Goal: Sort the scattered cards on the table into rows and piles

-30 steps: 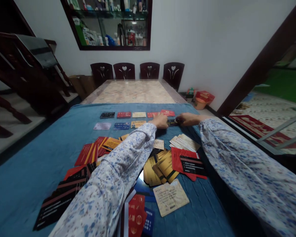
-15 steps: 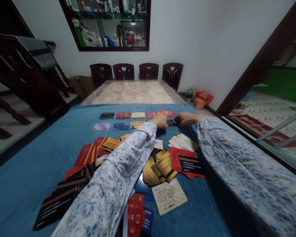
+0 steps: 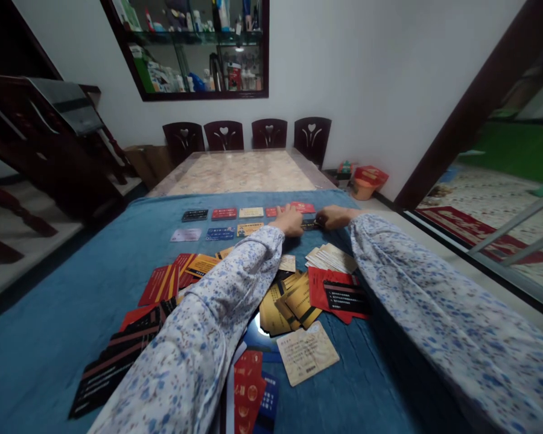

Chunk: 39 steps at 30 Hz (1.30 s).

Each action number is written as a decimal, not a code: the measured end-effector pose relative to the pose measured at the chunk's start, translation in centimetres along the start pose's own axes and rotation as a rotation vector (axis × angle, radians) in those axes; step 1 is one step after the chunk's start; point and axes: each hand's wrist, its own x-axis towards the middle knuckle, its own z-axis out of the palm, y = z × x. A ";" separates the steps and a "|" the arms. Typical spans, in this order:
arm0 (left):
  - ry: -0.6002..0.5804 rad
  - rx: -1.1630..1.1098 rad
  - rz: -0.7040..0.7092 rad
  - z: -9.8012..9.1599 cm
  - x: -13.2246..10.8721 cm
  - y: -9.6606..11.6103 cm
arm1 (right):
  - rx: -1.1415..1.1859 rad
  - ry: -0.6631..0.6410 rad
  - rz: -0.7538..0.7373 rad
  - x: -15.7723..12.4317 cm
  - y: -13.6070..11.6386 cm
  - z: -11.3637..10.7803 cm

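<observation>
Head view: near the far right corner of the blue cloth [image 3: 95,271], the right hand [image 3: 337,217] meets a black card [image 3: 309,224] at its right end; the left hand [image 3: 290,222] is beside its left. Whether either pinches it cannot be told. A nudge could skew the red card [image 3: 303,207] beyond; the left sleeve [image 3: 217,307], dipping, could drag the gold cards [image 3: 295,303].

On my feed the blue cloth [image 3: 95,283] looks soft and matt, slightly wrinkled. I read the gold cards [image 3: 302,299] as smooth plastic with a metallic sheen, the sleeves [image 3: 239,289] as thin cloth, the chairs [image 3: 212,137] as polished wood.
</observation>
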 end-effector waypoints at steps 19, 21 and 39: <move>0.090 0.021 0.039 -1.2 -4.0 -1.5 | 0.031 0.181 -0.073 -1.3 0.3 -0.1; 0.089 0.012 0.035 -1.2 -4.8 -1.8 | 0.008 0.217 -0.092 -1.8 -0.1 -0.3; 0.076 -0.010 -0.032 -0.9 -11.9 -6.4 | 0.000 0.357 -0.176 -5.8 -7.6 -1.0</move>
